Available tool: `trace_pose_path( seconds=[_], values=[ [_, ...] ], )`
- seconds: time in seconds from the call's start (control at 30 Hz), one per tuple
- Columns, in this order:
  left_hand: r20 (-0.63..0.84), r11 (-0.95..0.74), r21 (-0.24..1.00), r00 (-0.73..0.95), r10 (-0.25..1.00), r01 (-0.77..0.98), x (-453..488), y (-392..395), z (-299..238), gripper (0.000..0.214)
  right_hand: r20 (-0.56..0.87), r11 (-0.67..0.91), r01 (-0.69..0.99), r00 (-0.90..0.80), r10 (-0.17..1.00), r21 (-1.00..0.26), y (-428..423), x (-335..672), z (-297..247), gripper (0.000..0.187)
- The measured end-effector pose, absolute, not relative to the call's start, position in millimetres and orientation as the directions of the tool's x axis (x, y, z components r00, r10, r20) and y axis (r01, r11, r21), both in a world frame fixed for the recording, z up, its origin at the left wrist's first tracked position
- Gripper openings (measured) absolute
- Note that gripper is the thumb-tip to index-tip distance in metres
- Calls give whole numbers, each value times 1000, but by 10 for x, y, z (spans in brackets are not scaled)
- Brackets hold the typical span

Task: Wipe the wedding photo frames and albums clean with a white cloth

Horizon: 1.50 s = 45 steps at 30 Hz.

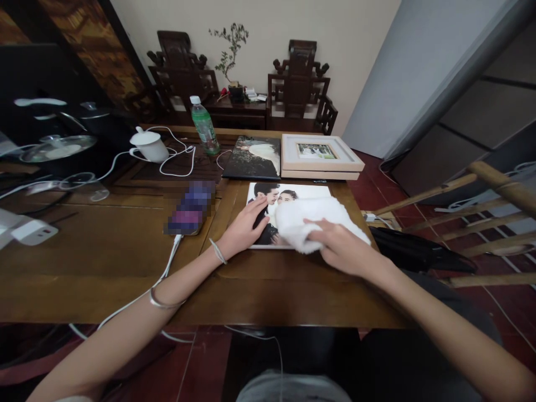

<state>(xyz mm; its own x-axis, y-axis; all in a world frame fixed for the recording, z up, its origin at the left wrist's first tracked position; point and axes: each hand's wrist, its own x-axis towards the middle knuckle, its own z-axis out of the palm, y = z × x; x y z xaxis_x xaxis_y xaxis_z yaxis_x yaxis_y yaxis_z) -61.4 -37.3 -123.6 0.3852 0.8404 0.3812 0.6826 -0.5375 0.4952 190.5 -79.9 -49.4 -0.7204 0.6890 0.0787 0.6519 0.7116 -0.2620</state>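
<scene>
A photo panel (264,237) showing two people lies flat on the wooden table in front of me. My left hand (247,223) rests on its left side, fingers stretched out and holding nothing. In my right hand (335,240) is a folded white towel (312,215), pressed over the panel's right part and hiding much of the picture. Behind it lie a dark photo panel (253,156) with a pale dress in it and, to the right, a white-framed photo (355,159) that sits on another flat piece.
Left of the panel, a phone (190,209) is plugged into a white cable. Farther back stand a green-labelled bottle (205,125) and a lidded white cup (149,145). A glass-lidded pot (58,151) and a white charger (31,229) are at far left. A wooden chair (494,184) is at right.
</scene>
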Motion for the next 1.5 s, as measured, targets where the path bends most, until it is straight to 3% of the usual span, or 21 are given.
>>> trace_pose_path(
  seconds=[0.2,0.37,0.6,0.83,1.07,1.27,1.5],
  values=[
    [392,-554,500,396,830,666,-619,-374,-1212,45,157,706,644,-696,701,-294,76,1713,-499,47],
    [387,-550,517,394,834,656,-625,-382,-1211,44,181,687,662,-667,722,-301,262,1619,-528,50],
    [401,-547,528,377,835,650,-613,-379,-1228,45,147,674,716,-658,739,-184,-568,1669,-687,51],
    [369,-516,518,365,855,683,-616,-380,-1243,49,42,730,631,-749,662,-263,-1421,1785,-635,51],
    [355,-503,528,360,863,684,-644,-361,-1273,51,73,637,725,-643,762,-260,-618,1618,-507,49],
    [356,-509,532,366,860,677,-661,-348,-1270,48,124,630,685,-635,763,-366,211,1434,-419,39],
    [355,-512,527,371,858,678,-668,-344,-1275,49,130,626,703,-624,770,-336,45,1417,-522,43]
  ],
)
